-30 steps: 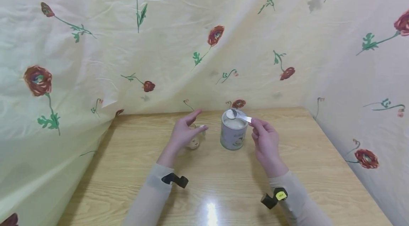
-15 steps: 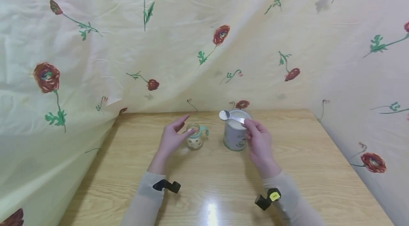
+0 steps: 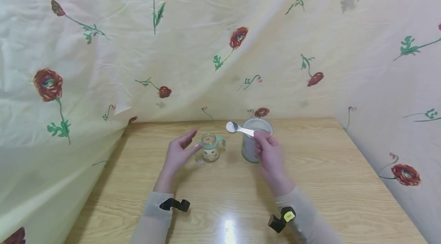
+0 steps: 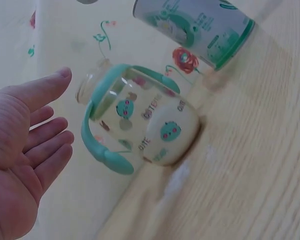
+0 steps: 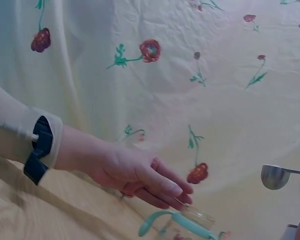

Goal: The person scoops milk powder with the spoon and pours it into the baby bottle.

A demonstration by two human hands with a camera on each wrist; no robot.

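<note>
A clear baby bottle with mint-green handles stands upright and uncapped on the table. In the left wrist view the bottle shows printed faces and letters, with something pale in its lower part. My left hand is held beside its neck, fingers loosely extended and thumb apart; from the head view I cannot tell if the thumb touches it. Between thumb and fingers my right hand pinches a metal measuring spoon, its round bowl full of white powder, level between tin and bottle. The open powder tin is partly hidden behind that hand.
Wood-grain table lies under everything, with a bright reflection near the front. Flower-printed cloth rises behind the table and along both sides. A small camera is strapped to each wrist.
The spoon of powder has moved left from above the tin towards the bottle, carried by my right hand. My left hand has drawn back left, uncovering more of the bottle.
</note>
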